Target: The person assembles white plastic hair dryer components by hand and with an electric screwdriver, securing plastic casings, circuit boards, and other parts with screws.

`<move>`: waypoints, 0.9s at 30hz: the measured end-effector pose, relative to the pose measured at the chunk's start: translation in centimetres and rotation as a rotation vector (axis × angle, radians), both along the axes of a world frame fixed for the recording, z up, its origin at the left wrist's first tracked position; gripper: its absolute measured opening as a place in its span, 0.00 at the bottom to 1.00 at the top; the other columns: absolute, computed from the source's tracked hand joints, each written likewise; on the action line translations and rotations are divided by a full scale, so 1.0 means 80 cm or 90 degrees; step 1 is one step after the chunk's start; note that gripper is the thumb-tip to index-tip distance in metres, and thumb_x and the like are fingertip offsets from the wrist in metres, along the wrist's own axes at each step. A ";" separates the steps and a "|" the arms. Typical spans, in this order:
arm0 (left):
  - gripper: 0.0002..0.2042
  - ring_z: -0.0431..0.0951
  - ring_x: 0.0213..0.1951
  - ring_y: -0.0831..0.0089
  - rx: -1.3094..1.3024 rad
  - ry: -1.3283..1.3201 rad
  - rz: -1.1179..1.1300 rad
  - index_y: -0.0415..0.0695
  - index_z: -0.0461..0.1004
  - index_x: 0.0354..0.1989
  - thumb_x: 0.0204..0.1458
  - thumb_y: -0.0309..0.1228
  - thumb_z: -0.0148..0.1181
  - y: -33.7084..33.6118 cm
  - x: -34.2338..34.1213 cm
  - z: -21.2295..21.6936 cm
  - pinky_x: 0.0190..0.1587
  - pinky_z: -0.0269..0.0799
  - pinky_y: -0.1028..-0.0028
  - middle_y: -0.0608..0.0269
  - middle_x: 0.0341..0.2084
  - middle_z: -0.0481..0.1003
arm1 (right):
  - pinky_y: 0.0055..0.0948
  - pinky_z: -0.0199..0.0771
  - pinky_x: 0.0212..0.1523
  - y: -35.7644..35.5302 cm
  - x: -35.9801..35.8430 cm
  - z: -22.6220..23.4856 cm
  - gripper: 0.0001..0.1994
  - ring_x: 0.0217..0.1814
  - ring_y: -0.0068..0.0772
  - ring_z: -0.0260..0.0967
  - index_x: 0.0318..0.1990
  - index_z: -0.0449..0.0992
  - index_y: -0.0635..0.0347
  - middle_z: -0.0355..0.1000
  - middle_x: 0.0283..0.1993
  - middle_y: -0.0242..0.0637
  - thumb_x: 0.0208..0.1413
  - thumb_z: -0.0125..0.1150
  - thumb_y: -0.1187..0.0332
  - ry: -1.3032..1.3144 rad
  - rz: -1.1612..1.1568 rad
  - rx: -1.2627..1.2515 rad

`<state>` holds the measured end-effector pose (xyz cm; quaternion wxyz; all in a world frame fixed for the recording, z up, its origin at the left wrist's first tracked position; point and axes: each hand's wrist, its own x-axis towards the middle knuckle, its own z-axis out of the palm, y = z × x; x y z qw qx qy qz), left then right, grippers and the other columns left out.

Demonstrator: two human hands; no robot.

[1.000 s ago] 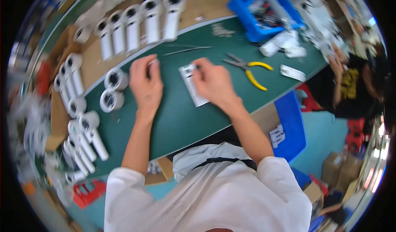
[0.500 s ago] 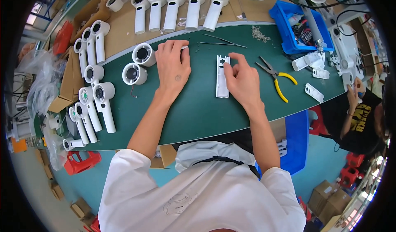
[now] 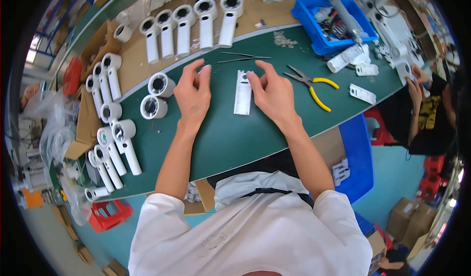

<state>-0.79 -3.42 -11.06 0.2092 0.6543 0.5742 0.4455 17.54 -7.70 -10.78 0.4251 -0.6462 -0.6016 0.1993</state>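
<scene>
A long, narrow white plastic handle shell [image 3: 242, 98] lies on the green mat in front of me. My right hand [image 3: 274, 95] rests at its upper right, thumb at the upper end, index finger stretched apart; the other fingers are curled under. Left of the shell, and apart from it, my left hand [image 3: 193, 93] hovers with curled fingers, thumb and index tips close together. Anything between those tips is too small to make out. Beyond both hands lie metal tweezers [image 3: 244, 57]. Pliers with yellow grips [image 3: 314, 86] are to the right.
Two round white fan heads [image 3: 161, 85] sit left of my left hand. White handheld fans [image 3: 206, 23] line the back, more [image 3: 126, 146] the left. A blue bin [image 3: 338, 45], small metal screws [image 3: 284, 39] and loose shells [image 3: 363, 94] lie right. A co-worker's hands [image 3: 416, 87] are far right.
The whole view has shifted, moving the bench leftward in the picture. My left hand has drawn back slightly, and a small white bit at its fingertips no longer shows. The shell stays put.
</scene>
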 end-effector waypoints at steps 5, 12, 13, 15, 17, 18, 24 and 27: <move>0.14 0.70 0.22 0.72 -0.013 -0.023 -0.109 0.42 0.70 0.53 0.59 0.30 0.50 -0.019 0.011 -0.004 0.32 0.70 0.72 0.61 0.21 0.71 | 0.28 0.64 0.19 -0.076 -0.005 0.105 0.11 0.16 0.31 0.63 0.43 0.79 0.57 0.69 0.20 0.33 0.50 0.61 0.71 0.055 0.218 0.181; 0.18 0.71 0.33 0.67 0.056 0.141 -0.195 0.39 0.67 0.54 0.55 0.28 0.56 -0.026 0.048 -0.008 0.37 0.70 0.70 0.55 0.36 0.70 | 0.24 0.52 0.22 -0.174 -0.018 0.222 0.13 0.15 0.19 0.57 0.31 0.82 0.45 0.65 0.17 0.19 0.30 0.67 0.67 -0.007 0.075 0.281; 0.17 0.71 0.31 0.69 0.057 0.088 -0.180 0.38 0.68 0.53 0.55 0.27 0.57 -0.028 0.045 -0.011 0.36 0.70 0.72 0.57 0.35 0.71 | 0.24 0.51 0.21 -0.174 -0.014 0.221 0.13 0.15 0.20 0.56 0.30 0.81 0.49 0.63 0.17 0.21 0.29 0.66 0.67 -0.005 0.102 0.306; 0.15 0.68 0.25 0.77 0.145 0.030 -0.158 0.36 0.71 0.50 0.54 0.26 0.59 -0.024 0.046 -0.015 0.30 0.68 0.77 0.62 0.28 0.73 | 0.24 0.50 0.19 -0.170 0.000 0.219 0.12 0.15 0.21 0.55 0.28 0.79 0.56 0.60 0.16 0.25 0.28 0.63 0.68 -0.006 0.150 0.357; 0.14 0.67 0.22 0.78 0.127 0.041 -0.146 0.35 0.72 0.48 0.56 0.27 0.58 -0.026 0.032 -0.014 0.29 0.66 0.78 0.64 0.24 0.74 | 0.25 0.49 0.17 -0.164 0.008 0.212 0.13 0.14 0.23 0.53 0.26 0.77 0.64 0.57 0.14 0.30 0.27 0.61 0.69 -0.023 0.193 0.405; 0.13 0.68 0.23 0.79 0.085 -0.020 -0.139 0.35 0.73 0.48 0.57 0.28 0.57 -0.034 0.037 -0.004 0.29 0.66 0.79 0.64 0.24 0.74 | 0.25 0.48 0.16 -0.164 0.014 0.211 0.13 0.14 0.24 0.53 0.25 0.76 0.67 0.56 0.14 0.32 0.26 0.60 0.69 -0.040 0.207 0.428; 0.26 0.67 0.57 0.61 -0.075 -0.601 -0.309 0.38 0.56 0.64 0.62 0.40 0.48 -0.047 0.090 0.030 0.60 0.59 0.61 0.46 0.56 0.66 | 0.49 0.64 0.40 -0.052 -0.070 0.126 0.10 0.33 0.41 0.65 0.32 0.74 0.62 0.67 0.29 0.41 0.41 0.58 0.68 0.179 0.075 0.702; 0.33 0.52 0.67 0.54 -0.367 -0.947 -0.568 0.37 0.48 0.67 0.61 0.48 0.45 -0.052 0.078 0.085 0.67 0.47 0.57 0.44 0.66 0.51 | 0.53 0.60 0.59 0.003 -0.038 0.065 0.19 0.61 0.49 0.63 0.47 0.77 0.54 0.70 0.53 0.42 0.46 0.58 0.60 -0.019 0.324 0.596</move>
